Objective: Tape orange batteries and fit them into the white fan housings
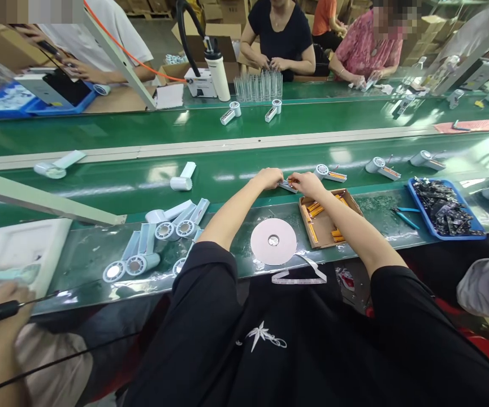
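Taking the two hands as the centre of the dial, with twelve straight ahead, a pale handle-shaped part (289,186) sits right at the hub, low over the green belt (227,161). The left hand (272,177) comes in from its nine o'clock side, fingers curled closely on that end. The right hand (307,183) meets it from three o'clock, its fingers drawn narrow at the part's upper side; whether they pinch something small there I cannot tell (the knuckles hide most of it).

Just beyond the right hand, at about two o'clock, lies a fan unit (331,173) with an orange piece along its handle, and two more, a second unit (382,168) and a third unit (427,160), lie farther out at three.

At five o'clock, partly under the right forearm, is a cardboard tray (323,229) of orange cylinders (315,208). A white tape roll (261,243) lies flat at six, its loose strip (299,280) hanging over the bench edge. Out at four are blue-handled pliers (409,219) and a blue tray (460,237) heaped with small dark pieces. Toward eight, a cluster of pale fans (138,264) lies beside the left forearm. Near twelve, across the belts, a co-worker in a dark top (281,34) stands behind clear tubes (259,86).
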The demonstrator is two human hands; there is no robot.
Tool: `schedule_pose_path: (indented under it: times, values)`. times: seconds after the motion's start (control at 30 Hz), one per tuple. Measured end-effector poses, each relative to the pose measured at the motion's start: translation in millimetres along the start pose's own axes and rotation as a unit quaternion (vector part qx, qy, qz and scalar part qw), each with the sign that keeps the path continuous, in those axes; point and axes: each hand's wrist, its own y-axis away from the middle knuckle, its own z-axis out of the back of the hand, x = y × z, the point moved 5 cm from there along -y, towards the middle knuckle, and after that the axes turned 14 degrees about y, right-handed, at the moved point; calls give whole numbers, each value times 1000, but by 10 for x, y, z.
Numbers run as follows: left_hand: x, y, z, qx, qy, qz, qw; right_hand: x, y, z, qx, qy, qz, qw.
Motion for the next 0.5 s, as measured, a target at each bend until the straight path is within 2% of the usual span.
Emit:
schedule_pose_path:
  times: [0.13, 0.27, 0.5]
  values:
    - [-79, 16, -75, -13, 12, -20, 1000, -20, 6, -8, -2, -13, -14, 1000]
    - [-157, -91, -133, -36, 33, -15, 999, -55, 19, -15, -13, -18, -42, 999]
    - [-81, -261, -19, -49, 131, 20, 990, -126, 90, -35, -17, -1, -73, 997]
